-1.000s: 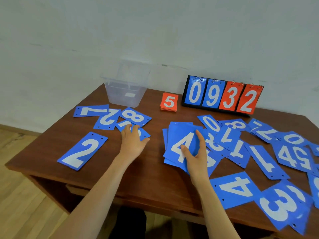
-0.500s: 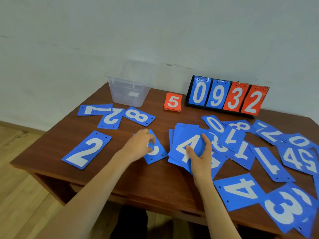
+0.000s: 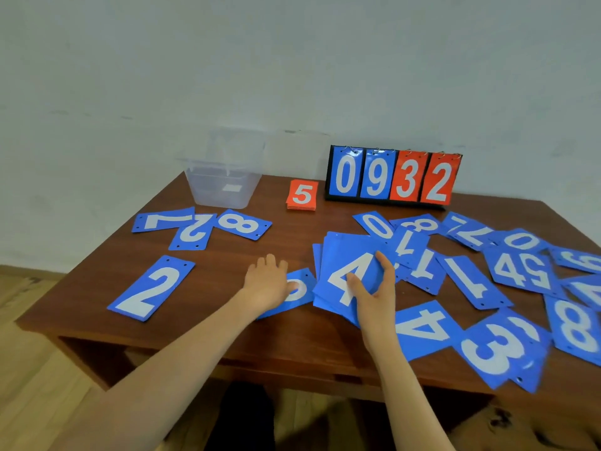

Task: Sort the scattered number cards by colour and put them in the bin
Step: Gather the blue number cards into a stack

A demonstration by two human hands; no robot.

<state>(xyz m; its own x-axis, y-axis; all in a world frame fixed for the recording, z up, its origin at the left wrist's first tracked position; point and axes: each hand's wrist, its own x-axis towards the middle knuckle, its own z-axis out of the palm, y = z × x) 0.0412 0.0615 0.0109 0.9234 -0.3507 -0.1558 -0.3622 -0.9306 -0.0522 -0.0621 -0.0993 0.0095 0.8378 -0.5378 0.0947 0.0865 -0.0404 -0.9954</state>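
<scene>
The brown wooden table (image 3: 227,336) is being covered across its right half by loose blue cards (image 3: 471,281), flat glossy rectangles bearing white numerals and punched holes. Since a second ago, one blue card (image 3: 300,289) is being dragged away from the 8 card (image 3: 244,224) near the bin and brought just beside the blue stack (image 3: 348,255). The black scoreboard (image 3: 393,177), reading 0932 in two blue and two red panels, is being propped at the back edge. At back left the clear plastic bin (image 3: 224,187) is being kept, only a small white label showing through its walls. The blue stack, topped by a 4, is being gripped by the right hand (image 3: 374,294), thumb on top. The dragged card is being pressed by the flat left hand (image 3: 266,281), the hands apart. A small red stack (image 3: 302,194) topped by a 5 is lying between bin and scoreboard.
</scene>
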